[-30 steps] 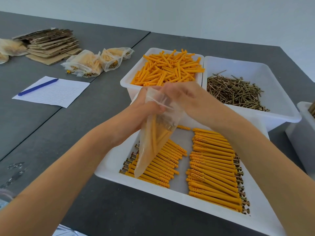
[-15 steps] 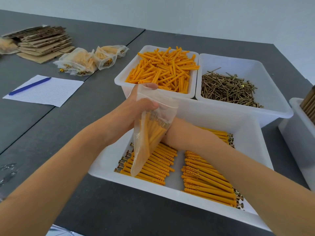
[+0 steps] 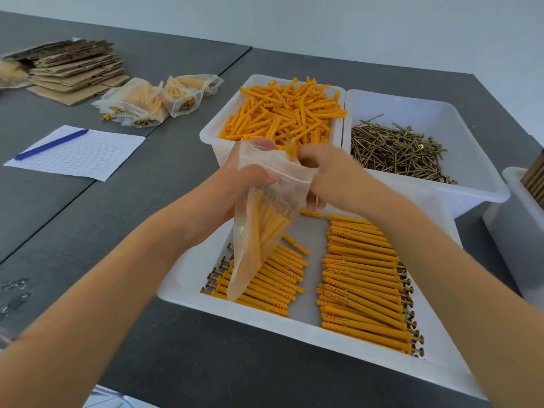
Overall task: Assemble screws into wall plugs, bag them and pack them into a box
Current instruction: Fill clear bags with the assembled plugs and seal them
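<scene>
Head view: bag (image 3: 259,231) was gripped by left hand (image 3: 244,184); plugs (image 3: 290,148), pinched by right hand (image 3: 326,172), might snag its limp mouth and spill.

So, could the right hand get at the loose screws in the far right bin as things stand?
Probably yes: the right hand sits beside the open-topped bin of loose screws, with nothing between. But its fingers hold plugs at the bag mouth.

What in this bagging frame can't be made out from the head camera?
- Right hand: motion-blurred at the bag mouth; how many plugs it holds is unclear.
- Count inside the bag: hazy film and overlap hide it.
- Right-edge bin: cut off by the frame.
- Paper: lines too small to read.
- Near tray: arms cover its edges.
</scene>
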